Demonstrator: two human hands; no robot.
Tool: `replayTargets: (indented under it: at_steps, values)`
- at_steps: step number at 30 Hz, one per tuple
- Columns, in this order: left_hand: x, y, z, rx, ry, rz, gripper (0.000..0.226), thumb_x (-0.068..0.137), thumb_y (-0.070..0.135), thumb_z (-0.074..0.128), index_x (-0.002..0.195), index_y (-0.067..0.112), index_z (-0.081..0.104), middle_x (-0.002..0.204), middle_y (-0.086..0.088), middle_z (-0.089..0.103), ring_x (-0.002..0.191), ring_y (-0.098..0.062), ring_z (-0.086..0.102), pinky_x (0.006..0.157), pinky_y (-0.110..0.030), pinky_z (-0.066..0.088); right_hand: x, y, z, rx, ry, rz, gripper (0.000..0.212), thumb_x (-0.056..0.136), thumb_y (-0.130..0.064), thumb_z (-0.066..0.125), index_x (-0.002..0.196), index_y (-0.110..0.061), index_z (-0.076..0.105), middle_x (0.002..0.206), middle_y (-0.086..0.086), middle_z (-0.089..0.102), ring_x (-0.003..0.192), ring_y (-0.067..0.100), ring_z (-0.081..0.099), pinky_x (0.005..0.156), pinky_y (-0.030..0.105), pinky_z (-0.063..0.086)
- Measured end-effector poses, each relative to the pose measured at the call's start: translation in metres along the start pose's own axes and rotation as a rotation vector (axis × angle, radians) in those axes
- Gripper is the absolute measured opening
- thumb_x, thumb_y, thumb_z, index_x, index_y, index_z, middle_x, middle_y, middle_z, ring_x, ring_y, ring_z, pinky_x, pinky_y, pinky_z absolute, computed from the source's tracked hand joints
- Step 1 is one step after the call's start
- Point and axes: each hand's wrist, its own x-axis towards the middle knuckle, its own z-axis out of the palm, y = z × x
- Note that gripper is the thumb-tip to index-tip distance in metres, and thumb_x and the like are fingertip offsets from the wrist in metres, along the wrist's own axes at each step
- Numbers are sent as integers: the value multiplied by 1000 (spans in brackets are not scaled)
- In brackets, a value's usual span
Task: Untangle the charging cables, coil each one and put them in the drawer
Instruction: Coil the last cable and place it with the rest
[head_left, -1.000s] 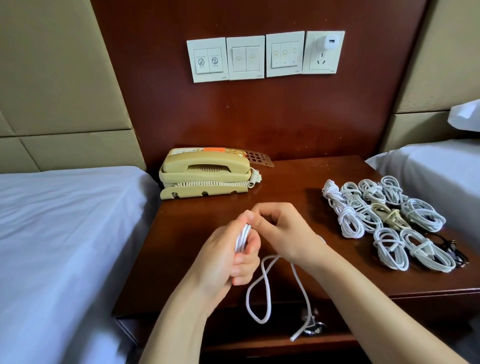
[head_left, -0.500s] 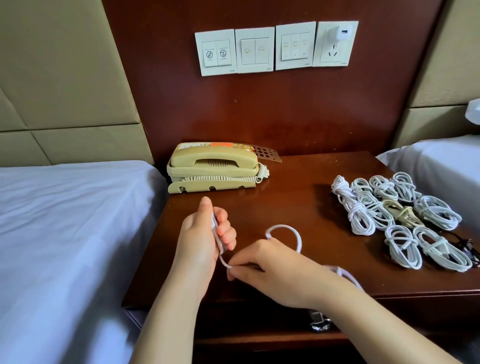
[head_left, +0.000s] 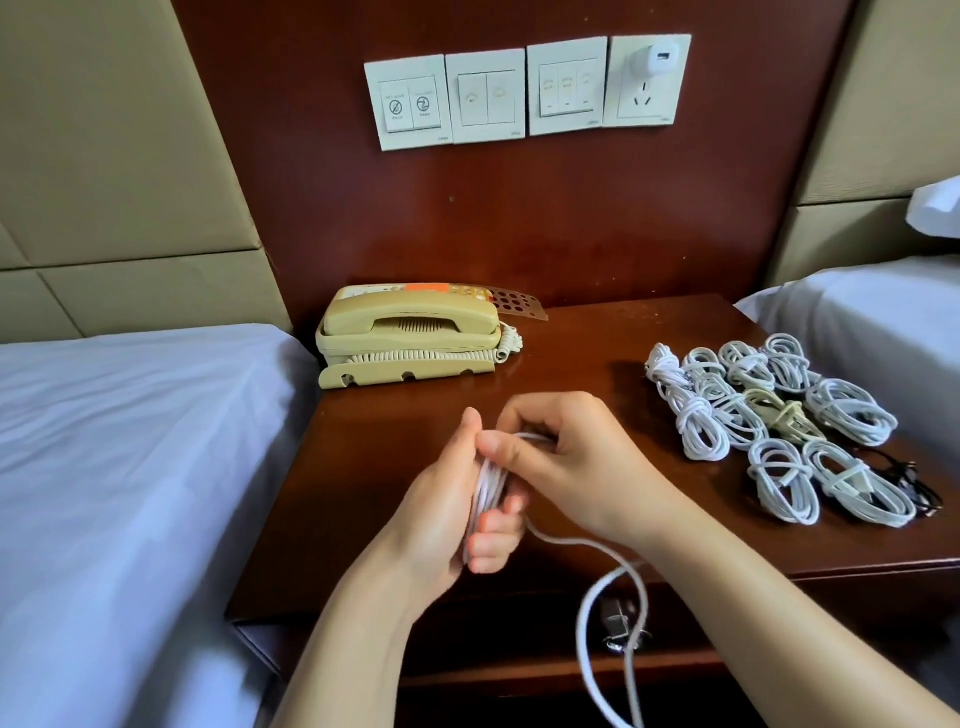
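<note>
A white charging cable (head_left: 587, 613) is partly coiled in my left hand (head_left: 447, 514), which grips the loops above the front of the wooden nightstand (head_left: 587, 358). My right hand (head_left: 566, 457) pinches the same cable at the top of the coil, thumb against my left thumb. The loose tail hangs down in a loop past the nightstand's front edge. Several coiled white cables (head_left: 779, 415) lie in a cluster on the right of the nightstand, with one beige coil (head_left: 779, 415) among them. The drawer front with its metal handle (head_left: 621, 629) sits below, shut.
A beige telephone (head_left: 410, 332) stands at the back left of the nightstand. A black cable (head_left: 909, 478) lies at the right edge. Beds with white sheets flank both sides. Wall switches and a plugged-in charger (head_left: 654, 60) are above.
My right hand has come up from low near the front edge to the top of the coil. More cable is wound in my left hand, and the loose tail is shorter.
</note>
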Motion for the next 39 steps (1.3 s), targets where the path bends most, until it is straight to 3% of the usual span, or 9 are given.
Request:
replayTargets:
  at_steps: [4,11,18,21,26,29,33,35,39]
  values:
    - [-4,1,1,-53,-93,10,62,82,64,27,49,13,42,42,4,24,33,-5,21,33,-16,21,2,10,-1,184,-45,58,35,89,-28,62,62,-6,54,52,-3,48,51,6,39,51,19,32]
    - [-8,8,7,-239,-113,104,48,89,36,36,47,13,44,41,5,25,31,-2,22,31,-16,25,-2,25,8,201,-113,190,43,100,-21,45,67,6,49,48,-11,34,47,3,27,47,14,25]
    - [4,21,-9,-549,248,215,57,102,35,22,50,15,35,36,7,26,26,-3,22,31,-14,18,-17,3,14,-109,-464,228,33,99,-23,45,73,-14,62,57,-4,43,49,6,34,50,19,30]
    - [13,17,-14,-399,419,178,53,103,36,18,57,13,30,33,6,25,24,-6,22,33,-11,19,-22,-13,14,-215,-522,187,27,99,-23,47,84,-15,68,60,-5,50,51,8,39,56,28,39]
    - [15,2,-16,217,599,253,54,103,33,24,61,8,47,39,3,40,34,-12,38,37,-18,31,-21,-32,0,-252,-404,53,26,95,-24,53,73,-17,65,55,-8,50,52,9,45,51,18,34]
    - [10,1,-9,271,466,199,66,101,44,19,51,15,51,40,-1,42,34,-15,39,41,-21,31,-15,-29,-7,-203,-252,-10,31,94,-18,55,65,-27,59,53,-17,53,55,3,51,53,12,34]
    - [-1,-1,2,180,115,-15,73,91,64,15,46,14,46,43,3,24,32,-8,21,35,-18,19,-10,-10,-7,-109,-146,-44,23,93,-19,58,71,-15,65,59,-8,60,57,5,57,56,21,43]
    - [-6,-1,1,121,-1,-49,68,85,66,22,51,11,44,46,4,20,32,-5,17,33,-17,17,-8,2,-8,-50,-109,-26,23,91,-23,62,70,-15,65,56,-1,57,52,6,49,53,25,39]
    - [-13,2,-1,80,-134,26,54,82,59,38,52,15,42,47,6,21,36,-3,18,34,-15,21,-5,13,-9,144,-93,24,31,92,-23,59,63,-14,58,50,-7,41,48,4,30,47,15,25]
